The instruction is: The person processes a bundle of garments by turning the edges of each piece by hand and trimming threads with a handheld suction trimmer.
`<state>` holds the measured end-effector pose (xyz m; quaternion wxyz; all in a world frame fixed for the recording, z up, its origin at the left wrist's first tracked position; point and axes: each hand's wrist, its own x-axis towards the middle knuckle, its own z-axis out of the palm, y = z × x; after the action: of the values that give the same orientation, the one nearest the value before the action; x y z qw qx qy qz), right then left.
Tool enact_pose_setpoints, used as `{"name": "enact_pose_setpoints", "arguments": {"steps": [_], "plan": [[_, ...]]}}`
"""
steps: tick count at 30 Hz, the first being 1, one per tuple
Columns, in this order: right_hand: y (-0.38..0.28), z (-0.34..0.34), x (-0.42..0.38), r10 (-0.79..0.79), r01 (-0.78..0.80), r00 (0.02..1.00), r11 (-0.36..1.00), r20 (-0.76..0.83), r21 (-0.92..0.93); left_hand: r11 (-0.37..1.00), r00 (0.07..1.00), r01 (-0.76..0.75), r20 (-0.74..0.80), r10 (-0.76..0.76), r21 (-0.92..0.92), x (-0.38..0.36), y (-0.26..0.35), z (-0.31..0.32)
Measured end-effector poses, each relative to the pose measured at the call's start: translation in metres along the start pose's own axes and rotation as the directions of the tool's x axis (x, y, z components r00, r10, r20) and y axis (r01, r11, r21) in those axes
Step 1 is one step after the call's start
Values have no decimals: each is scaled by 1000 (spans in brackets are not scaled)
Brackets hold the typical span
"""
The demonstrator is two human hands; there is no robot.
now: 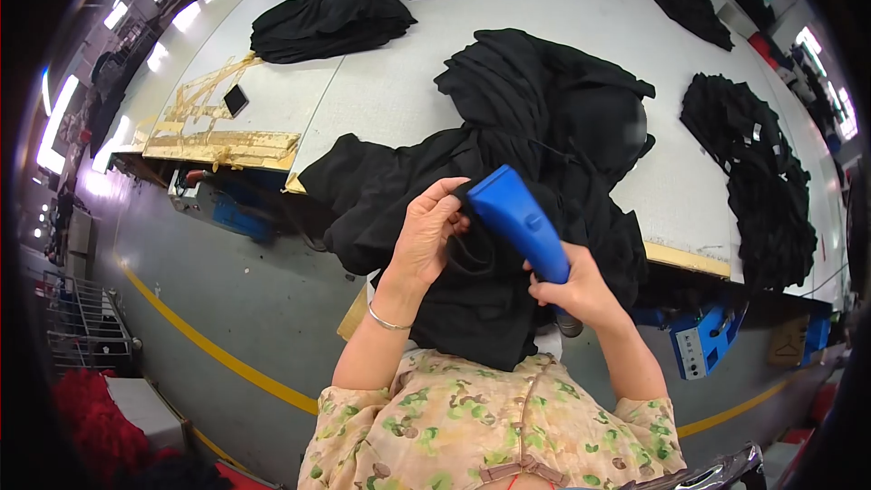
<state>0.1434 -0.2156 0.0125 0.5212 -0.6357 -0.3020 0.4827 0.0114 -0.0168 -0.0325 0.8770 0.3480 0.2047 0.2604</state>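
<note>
My right hand is wrapped around the lower end of a blue handheld tool that looks like an electric thread trimmer. Its wide end points up and to the left, close to the fingers of my left hand. Those fingers are closed in a pinch on the edge of a black garment, which hangs over the table's front edge and down across my lap. A dark loop of the cloth dangles below the pinch. Behind, more black garments lie heaped on the table.
Black garment piles lie on the white table at far left and right. A dark phone-like slab rests near yellow tape. Blue machine boxes sit under the table edge. Red cloth is at lower left.
</note>
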Motion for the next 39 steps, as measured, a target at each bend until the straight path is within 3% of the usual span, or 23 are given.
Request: {"name": "enact_pose_setpoints", "arguments": {"steps": [4, 9, 12, 15, 16, 18, 19, 22, 23, 26, 27, 30, 33, 36, 37, 39], "plan": [[7, -1, -2, -62, 80, 994, 974, -88, 213, 1000, 1000, 8, 5, -8, -3, 2, 1, -1], [1, 3, 0, 0, 0, 1000, 1000, 3, 10, 992, 989, 91, 128, -79, -87, 5, 7, -5], [9, -1, 0, -74, 84, 996, 973, -51, 213, 996, 996, 78, 57, -75, -37, 7, 7, -1], [5, 7, 4, -36, 42, 999, 987, -41, 157, 991, 1000, -3, -5, 4, 130, 8, 9, 10], [5, 7, 5, -15, 18, 999, 993, -32, 120, 918, 990, -141, 34, 138, 371, 9, 10, 12], [10, 2, 5, -41, 56, 996, 982, -85, 181, 557, 913, -375, 192, 360, 741, 6, 15, 8], [12, -4, 5, -50, 73, 992, 974, -114, 212, 396, 919, -347, 224, 325, 850, 4, 18, -1], [13, -14, 5, -66, 121, 975, 958, -210, 261, 504, 993, -117, 111, 41, 856, 12, 25, -12], [14, -17, 5, -80, 137, 972, 956, -219, 258, 689, 995, -4, 72, -70, 725, 16, 25, -8], [11, -23, 1, -114, 172, 962, 959, -250, 226, 926, 996, 87, -14, -87, 368, 29, 11, 14], [10, -24, -1, -120, 177, 959, 961, -257, 213, 952, 988, 152, -12, -154, 267, 24, 19, 29], [10, -24, -2, -103, 148, 952, 979, -288, 139, 991, 982, 131, 136, -135, 35, 25, 8, 34], [-2, -25, 0, -29, 11, 983, 995, -179, -100, 988, 969, 147, 195, -154, 50, 24, 3, 36], [8, -27, 5, -109, 92, 968, 992, -226, -83, 985, 965, 148, 206, -163, 87, 20, 3, 39], [6, -27, 4, -58, 67, 966, 997, -252, 27, 983, 966, 149, 199, -168, 104, 19, 3, 39], [0, -28, 4, -51, 48, 978, 999, -204, -22, 978, 967, 133, 196, -164, 159, 19, 4, 37]]}}
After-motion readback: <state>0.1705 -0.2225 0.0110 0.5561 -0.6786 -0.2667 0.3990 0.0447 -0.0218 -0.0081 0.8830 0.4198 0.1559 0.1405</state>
